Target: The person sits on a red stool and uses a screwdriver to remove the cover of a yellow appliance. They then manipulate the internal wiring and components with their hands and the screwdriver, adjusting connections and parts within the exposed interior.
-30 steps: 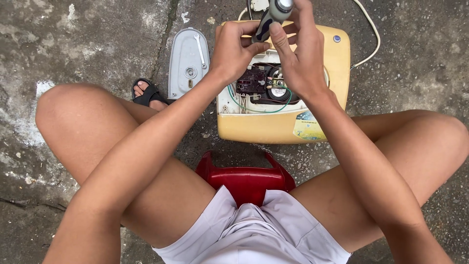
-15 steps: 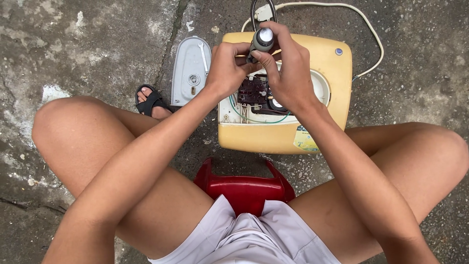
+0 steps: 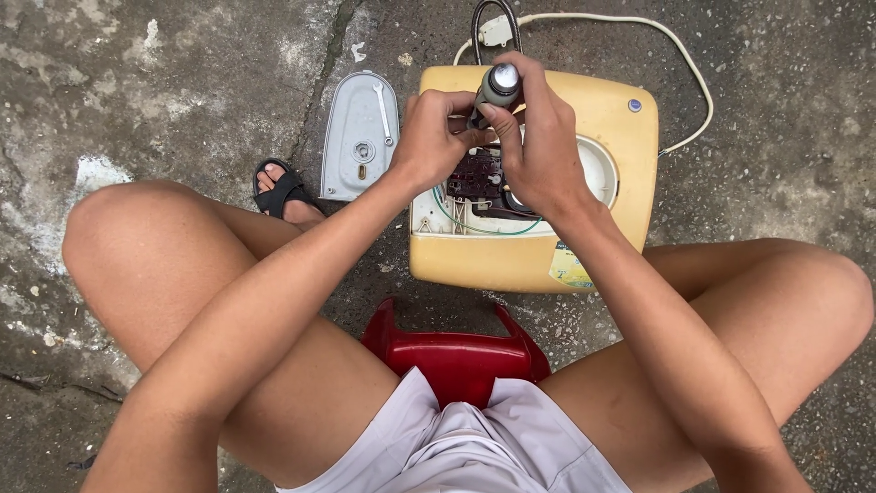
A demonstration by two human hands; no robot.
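— Where is the screwdriver [image 3: 497, 89]?
— Upright over the yellow appliance's [image 3: 630, 183] open wiring bay. The right hand [image 3: 538, 151] wraps its handle; the left hand [image 3: 438, 137] pinches its shaft.
— What's nearby?
— A grey cover [image 3: 360, 137] left, white cord [image 3: 680, 64] behind, red stool [image 3: 456, 356] below. Hands hide the tip.

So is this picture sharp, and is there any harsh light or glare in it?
Head view: soft, even daylight with no hard shadows; the yellow appliance and grey cover plate look sharp. A small highlight sits on the tool handle held between the left hand and right hand. Knees bulge at the edges, suggesting wide-angle distortion.
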